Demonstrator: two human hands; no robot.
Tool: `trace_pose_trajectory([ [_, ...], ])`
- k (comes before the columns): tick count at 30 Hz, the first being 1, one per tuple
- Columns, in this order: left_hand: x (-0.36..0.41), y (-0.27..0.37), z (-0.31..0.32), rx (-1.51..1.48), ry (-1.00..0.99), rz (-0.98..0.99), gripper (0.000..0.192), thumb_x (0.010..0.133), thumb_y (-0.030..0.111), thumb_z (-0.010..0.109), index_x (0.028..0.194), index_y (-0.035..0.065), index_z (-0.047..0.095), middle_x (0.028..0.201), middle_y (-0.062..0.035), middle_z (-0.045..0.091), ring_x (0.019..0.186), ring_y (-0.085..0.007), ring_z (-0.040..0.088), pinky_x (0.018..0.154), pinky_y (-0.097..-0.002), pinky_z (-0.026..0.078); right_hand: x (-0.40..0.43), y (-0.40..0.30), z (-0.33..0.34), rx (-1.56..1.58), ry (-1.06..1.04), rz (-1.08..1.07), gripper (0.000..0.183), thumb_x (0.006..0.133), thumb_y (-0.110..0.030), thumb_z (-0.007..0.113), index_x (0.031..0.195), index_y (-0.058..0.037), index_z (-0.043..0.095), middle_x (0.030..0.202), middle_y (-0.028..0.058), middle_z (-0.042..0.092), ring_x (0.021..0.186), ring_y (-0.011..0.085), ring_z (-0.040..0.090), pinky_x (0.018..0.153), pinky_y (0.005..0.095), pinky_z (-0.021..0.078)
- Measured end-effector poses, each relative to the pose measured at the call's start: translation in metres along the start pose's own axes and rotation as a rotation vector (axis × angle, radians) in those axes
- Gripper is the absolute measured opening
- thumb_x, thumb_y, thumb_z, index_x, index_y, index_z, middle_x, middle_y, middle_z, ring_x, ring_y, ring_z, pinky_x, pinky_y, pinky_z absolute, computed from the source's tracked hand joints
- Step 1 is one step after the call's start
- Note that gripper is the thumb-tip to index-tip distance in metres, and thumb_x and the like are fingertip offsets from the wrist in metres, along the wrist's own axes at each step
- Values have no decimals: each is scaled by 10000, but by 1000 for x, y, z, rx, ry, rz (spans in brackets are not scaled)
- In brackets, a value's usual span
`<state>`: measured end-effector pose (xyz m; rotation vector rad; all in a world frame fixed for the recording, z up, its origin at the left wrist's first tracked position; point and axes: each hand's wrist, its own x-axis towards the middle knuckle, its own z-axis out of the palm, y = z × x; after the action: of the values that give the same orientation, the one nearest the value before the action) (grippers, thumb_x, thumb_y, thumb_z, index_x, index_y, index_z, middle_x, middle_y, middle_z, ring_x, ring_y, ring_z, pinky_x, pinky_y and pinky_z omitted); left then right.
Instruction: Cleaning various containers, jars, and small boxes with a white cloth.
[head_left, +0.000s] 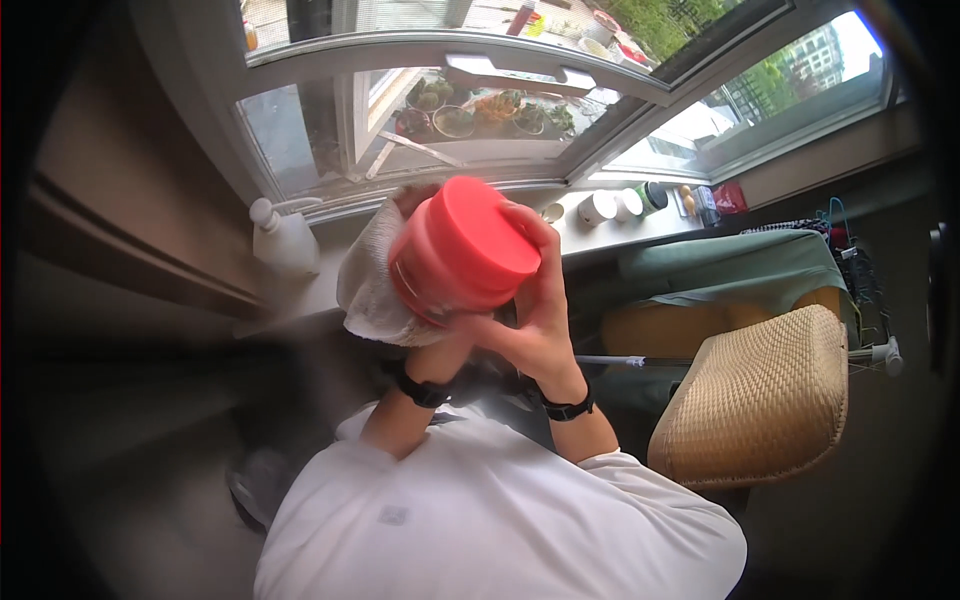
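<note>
A red plastic jar (420, 266) with a wide, flat red lid (487, 229) is held tilted in front of me, above the floor beside the windowsill. My right hand (536, 315) grips it from the right, fingers along the lid's edge and thumb near its lower side. A whitish terry cloth (371, 281) wraps around the left and lower side of the jar. My left hand (442, 358) holds the cloth against the jar; most of its fingers are hidden behind cloth and jar.
A white pump bottle (285, 244) stands on the windowsill (600, 241) at left. White jars (598, 208) and a dark-lidded container (651, 196) line its right part. An open window (450, 161) lies ahead. At right are a woven mat cover (757, 397) and green cloth (735, 259).
</note>
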<state>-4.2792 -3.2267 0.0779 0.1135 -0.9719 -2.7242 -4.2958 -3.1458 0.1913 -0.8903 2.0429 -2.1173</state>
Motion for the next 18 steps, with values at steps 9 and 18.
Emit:
trace_pose_trajectory([
  [9, -6, 22, 16, -314, -87, 100, 551, 965, 302, 541, 1412, 67, 320, 1409, -95, 401, 1244, -224, 473, 1019, -360, 451, -5, -12, 27, 155, 79, 55, 967, 685, -148, 870, 1424, -88, 249, 1340, 118, 429, 1250, 243, 471, 1036, 384, 422],
  [18, 3, 27, 17, -822, -471, -43, 511, 1006, 354, 456, 1414, 74, 333, 1434, -101, 392, 1251, -233, 476, 1022, -370, 455, 9, -22, 22, 160, 82, 35, 1029, 668, -189, 891, 1428, -86, 206, 1346, 117, 415, 1263, 235, 454, 1053, 377, 404],
])
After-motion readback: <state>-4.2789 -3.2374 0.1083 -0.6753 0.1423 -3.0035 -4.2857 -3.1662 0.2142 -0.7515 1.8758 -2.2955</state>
